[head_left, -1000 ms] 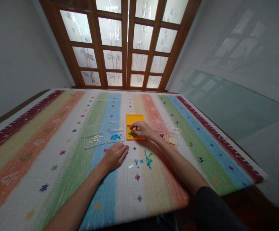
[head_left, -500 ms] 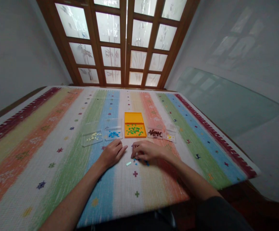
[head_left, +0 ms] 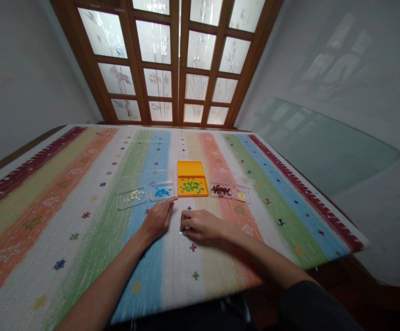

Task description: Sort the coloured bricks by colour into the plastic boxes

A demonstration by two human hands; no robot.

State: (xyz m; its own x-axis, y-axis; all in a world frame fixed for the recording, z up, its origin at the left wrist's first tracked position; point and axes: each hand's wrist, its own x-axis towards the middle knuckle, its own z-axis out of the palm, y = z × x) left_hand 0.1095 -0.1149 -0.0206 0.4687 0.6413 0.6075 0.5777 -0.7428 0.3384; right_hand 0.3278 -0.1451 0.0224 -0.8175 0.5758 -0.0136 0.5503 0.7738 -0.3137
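My left hand rests on the striped tablecloth with its index finger stretched towards the gap between the clear box of blue pieces and the yellow box. It holds nothing. Nearer the middle, my right hand is low over the cloth with its fingers curled together. A bit of a pale green toy brick shows at its fingertips; the hand hides the rest. Small green pieces lie scattered in the open yellow box, just beyond both hands.
Left of the blue pieces is a clear box of cream pieces. A clear box of dark brown pieces and a smaller one with yellow and white pieces stand on the right. The tablecloth spreads around them.
My right hand has shifted left, its fingertips now at the pale green brick, and covers the small blue pieces seen before. My left index finger has stretched forward.
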